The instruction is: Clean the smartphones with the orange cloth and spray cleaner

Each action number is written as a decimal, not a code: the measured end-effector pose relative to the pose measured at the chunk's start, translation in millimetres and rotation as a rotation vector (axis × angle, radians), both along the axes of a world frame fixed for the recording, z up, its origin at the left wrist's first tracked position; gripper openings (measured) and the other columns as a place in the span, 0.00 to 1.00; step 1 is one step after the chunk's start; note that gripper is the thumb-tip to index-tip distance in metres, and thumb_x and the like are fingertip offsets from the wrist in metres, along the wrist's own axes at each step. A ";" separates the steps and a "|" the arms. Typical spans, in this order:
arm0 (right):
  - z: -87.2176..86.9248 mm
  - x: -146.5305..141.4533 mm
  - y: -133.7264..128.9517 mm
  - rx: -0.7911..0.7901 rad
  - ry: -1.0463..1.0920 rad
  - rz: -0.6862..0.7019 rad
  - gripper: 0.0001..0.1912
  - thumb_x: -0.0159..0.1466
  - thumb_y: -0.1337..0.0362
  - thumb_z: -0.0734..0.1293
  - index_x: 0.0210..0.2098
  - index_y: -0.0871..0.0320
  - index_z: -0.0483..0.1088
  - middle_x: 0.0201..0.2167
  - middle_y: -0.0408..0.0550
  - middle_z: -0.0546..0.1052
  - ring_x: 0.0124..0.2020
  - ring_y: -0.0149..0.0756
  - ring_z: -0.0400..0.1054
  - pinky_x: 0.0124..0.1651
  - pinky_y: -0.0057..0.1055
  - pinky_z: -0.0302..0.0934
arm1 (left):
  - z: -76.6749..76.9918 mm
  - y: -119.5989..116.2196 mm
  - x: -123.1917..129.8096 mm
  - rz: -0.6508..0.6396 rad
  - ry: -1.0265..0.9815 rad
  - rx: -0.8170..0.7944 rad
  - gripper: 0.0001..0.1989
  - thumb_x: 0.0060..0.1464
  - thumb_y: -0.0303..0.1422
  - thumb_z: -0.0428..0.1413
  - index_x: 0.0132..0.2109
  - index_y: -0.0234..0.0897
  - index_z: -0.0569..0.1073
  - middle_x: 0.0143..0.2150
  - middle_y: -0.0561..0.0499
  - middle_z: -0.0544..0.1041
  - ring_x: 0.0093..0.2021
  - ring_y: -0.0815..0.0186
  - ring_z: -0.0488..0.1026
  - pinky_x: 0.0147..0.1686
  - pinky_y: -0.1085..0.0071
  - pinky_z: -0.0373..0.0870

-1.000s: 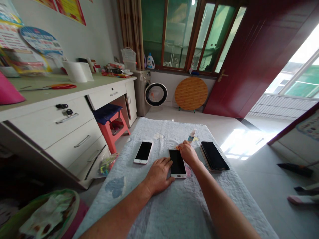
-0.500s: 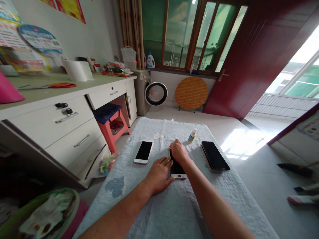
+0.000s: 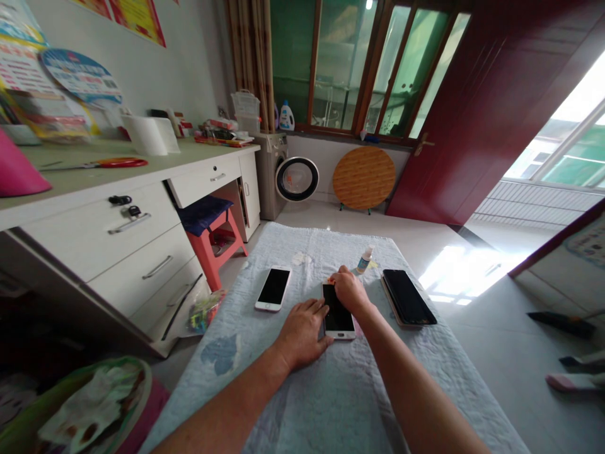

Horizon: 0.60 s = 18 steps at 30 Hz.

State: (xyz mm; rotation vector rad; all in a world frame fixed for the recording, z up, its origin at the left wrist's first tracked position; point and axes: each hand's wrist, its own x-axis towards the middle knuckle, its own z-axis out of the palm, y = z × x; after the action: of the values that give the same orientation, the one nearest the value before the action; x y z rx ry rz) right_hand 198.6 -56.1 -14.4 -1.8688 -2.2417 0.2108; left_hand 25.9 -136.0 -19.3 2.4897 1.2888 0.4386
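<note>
A white-framed smartphone lies face up on the cloth-covered table, its dark screen partly covered by my hands. My left hand rests flat along the phone's left side, fingers stretched out and touching its edge, thumb near the lower corner. Over the upper part of the screen, my right hand is closed on a small orange thing; its kind is mostly hidden by the fingers. A second white smartphone lies to the left. On the right is a black smartphone stacked on something pale. A small spray bottle stands beyond my right hand.
A pale blue quilted cloth covers the table. A waste bin stands at lower left. Left of the table are a drawer desk and a red stool. A washing machine with its door open stands behind.
My right hand has shifted slightly to the right across the top of the phone, showing more of its screen. My left hand stays at the phone's left edge.
</note>
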 end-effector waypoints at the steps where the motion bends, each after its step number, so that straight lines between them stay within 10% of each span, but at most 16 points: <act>1: -0.8 6.5 0.4 0.007 0.015 -0.008 0.16 0.66 0.68 0.57 0.40 0.58 0.77 0.40 0.52 0.73 0.34 0.32 0.68 0.38 0.26 0.56 | -0.3 0.0 0.3 0.002 -0.002 -0.001 0.31 0.50 0.42 0.59 0.60 0.34 0.67 0.63 0.40 0.66 0.62 0.51 0.62 0.61 0.55 0.58; 9: -7.7 32.8 -1.4 0.093 0.149 -0.032 0.14 0.63 0.72 0.59 0.36 0.60 0.78 0.34 0.50 0.73 0.38 0.33 0.68 0.44 0.25 0.56 | -1.6 0.2 -0.2 0.000 -0.033 -0.016 0.31 0.50 0.41 0.59 0.60 0.36 0.67 0.64 0.42 0.65 0.63 0.52 0.61 0.62 0.55 0.55; 18: -1.9 -2.5 -13.8 0.067 0.166 0.017 0.14 0.66 0.69 0.58 0.37 0.59 0.76 0.36 0.49 0.72 0.34 0.30 0.66 0.39 0.24 0.55 | -8.8 3.8 -2.4 0.002 -0.122 -0.019 0.37 0.48 0.49 0.60 0.61 0.37 0.62 0.59 0.41 0.69 0.59 0.50 0.65 0.59 0.53 0.58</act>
State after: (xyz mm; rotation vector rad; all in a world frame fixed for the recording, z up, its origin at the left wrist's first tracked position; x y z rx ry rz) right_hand 196.1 -69.9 -16.3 -1.7317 -2.1281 0.2790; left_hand 23.4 -132.2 -28.1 2.4058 1.2418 0.5672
